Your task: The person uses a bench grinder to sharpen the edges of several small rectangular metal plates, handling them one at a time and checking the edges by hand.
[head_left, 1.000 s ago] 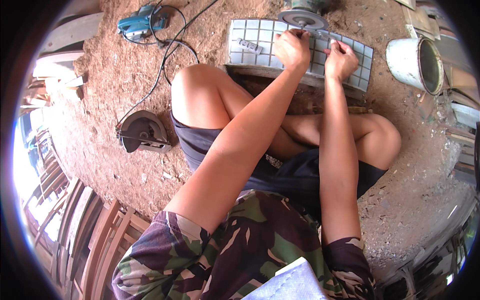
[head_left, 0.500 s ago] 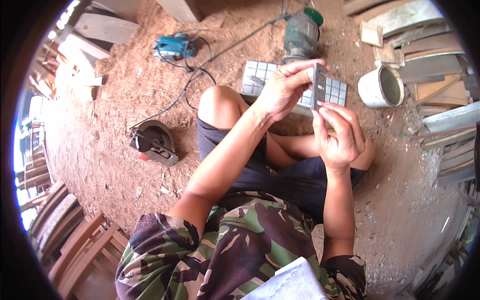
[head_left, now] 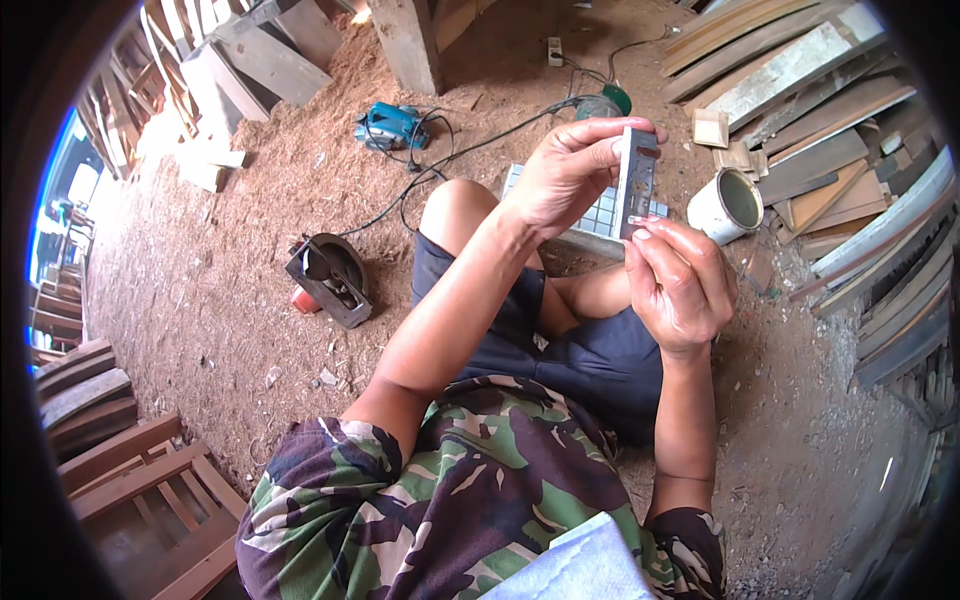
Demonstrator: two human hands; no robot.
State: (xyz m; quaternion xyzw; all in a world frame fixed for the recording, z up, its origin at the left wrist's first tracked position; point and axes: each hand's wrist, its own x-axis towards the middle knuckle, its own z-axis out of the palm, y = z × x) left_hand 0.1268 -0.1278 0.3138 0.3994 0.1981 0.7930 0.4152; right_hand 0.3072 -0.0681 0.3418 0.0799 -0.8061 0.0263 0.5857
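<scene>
A flat grey metal plate (head_left: 636, 180) with holes or slots along its face stands nearly upright in front of me. My left hand (head_left: 560, 180) is closed around its upper end, thumb on the near side and fingers reaching past the top. At the lower end, the fingertips of my right hand (head_left: 692, 285) pinch together against the plate; a small pale bit shows by them, too small to name. Behind the plate and my hands lies a tile-topped slab (head_left: 595, 220), partly hidden by them.
Beyond my left knee sits a teal power tool (head_left: 392, 126) with a dark cable. What looks like a circular saw (head_left: 335, 275) lies to the left. A white bucket (head_left: 708, 208) stands right of the slab. Stacked boards (head_left: 820, 150) line the right; a wooden frame (head_left: 150, 480) is at lower left.
The whole view has shifted, bringing more of the far floor in. The plate's slotted face is turned more toward view. Both hands keep their hold on it.
</scene>
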